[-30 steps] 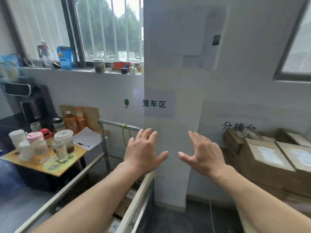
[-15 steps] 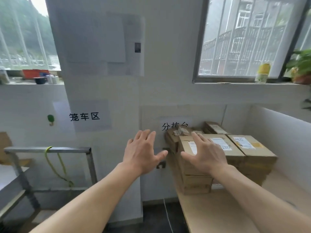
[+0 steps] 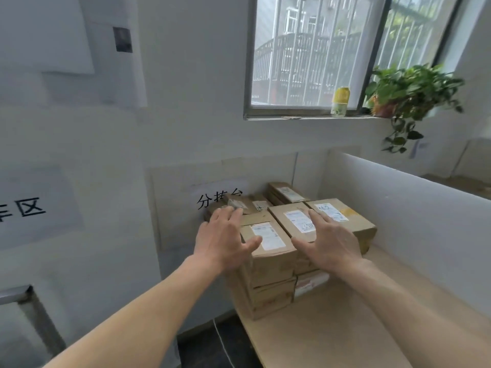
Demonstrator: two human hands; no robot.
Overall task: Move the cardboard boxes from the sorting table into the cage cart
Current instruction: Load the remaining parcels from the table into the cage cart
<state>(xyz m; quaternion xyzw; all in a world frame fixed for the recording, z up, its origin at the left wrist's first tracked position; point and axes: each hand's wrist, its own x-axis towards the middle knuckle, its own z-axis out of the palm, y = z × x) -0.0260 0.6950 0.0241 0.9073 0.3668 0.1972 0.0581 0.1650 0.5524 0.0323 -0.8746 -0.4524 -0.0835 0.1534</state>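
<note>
Head view: cardboard boxes (image 3: 271, 298) stacked on the bench (image 3: 345, 335) at twelve o'clock — left hand (image 3: 225, 243) and right hand (image 3: 329, 243) hover before them, fingers spread, gripping nothing. Likely the reach; next, clasp the nearest top box (image 3: 265, 236) by its sides.

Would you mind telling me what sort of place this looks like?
Probably a small parcel-sorting room: labelled cardboard boxes stacked on a wooden sorting table, a printed wall sign behind them, and a metal frame at the left edge.
</note>
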